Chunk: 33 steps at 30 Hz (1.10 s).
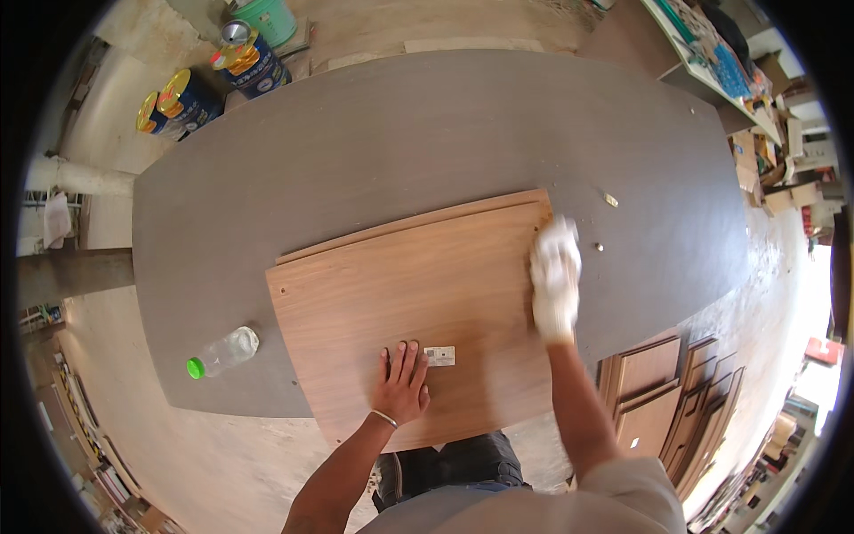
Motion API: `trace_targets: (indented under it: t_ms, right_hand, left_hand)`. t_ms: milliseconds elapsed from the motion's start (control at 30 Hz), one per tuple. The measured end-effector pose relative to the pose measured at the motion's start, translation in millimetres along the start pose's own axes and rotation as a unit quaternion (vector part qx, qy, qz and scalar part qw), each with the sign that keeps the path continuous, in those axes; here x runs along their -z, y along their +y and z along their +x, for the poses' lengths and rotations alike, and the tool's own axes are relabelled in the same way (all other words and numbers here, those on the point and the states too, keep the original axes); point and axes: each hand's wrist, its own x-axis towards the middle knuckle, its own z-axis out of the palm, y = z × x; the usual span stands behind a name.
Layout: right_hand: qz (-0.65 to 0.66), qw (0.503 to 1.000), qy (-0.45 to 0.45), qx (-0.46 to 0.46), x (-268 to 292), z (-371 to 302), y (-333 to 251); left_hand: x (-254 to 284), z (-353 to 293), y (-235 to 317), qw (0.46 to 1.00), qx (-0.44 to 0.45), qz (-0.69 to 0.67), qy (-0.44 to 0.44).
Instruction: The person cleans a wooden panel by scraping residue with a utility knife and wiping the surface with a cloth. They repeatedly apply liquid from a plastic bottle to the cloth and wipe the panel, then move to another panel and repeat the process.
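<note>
A brown wood-grain panel (pixel 400 294) lies on the grey table, its near edge overhanging towards my body. Beneath it, the edge of a second panel (pixel 409 224) shows along the far side. My left hand (pixel 403 387) rests flat on the top panel with fingers spread, beside a small white label (pixel 439 356). At the panel's right edge is my right hand (pixel 556 280), in a white glove and smeared by motion. Whether its fingers hold anything cannot be made out.
A clear bottle with a green cap (pixel 222 351) lies left on the grey table (pixel 427 125). Small bits (pixel 610 200) sit to the right. More brown panels (pixel 647 392) stand at lower right. Blue cans (pixel 253 67) and a green bucket (pixel 269 20) are beyond the far left edge.
</note>
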Motion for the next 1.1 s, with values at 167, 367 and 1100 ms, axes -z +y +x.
trace_targets:
  t_ms: [167, 367, 1100]
  right_hand:
    - [0.371, 0.88, -0.072, -0.287, 20.4, -98.7, -0.5]
    - [0.135, 0.963, -0.134, -0.193, 19.2, 134.2, -31.4]
    - [0.262, 0.885, 0.0, 0.384, 16.4, 99.5, -448.1]
  left_hand:
    - [9.3, 0.6, 5.1, 1.0, 0.002, 0.016, -0.01]
    - [2.0, 5.9, 9.0, 1.0, 0.013, 0.003, -0.002]
    - [4.4, 3.2, 4.1, 0.998, 0.013, -0.061, -0.024]
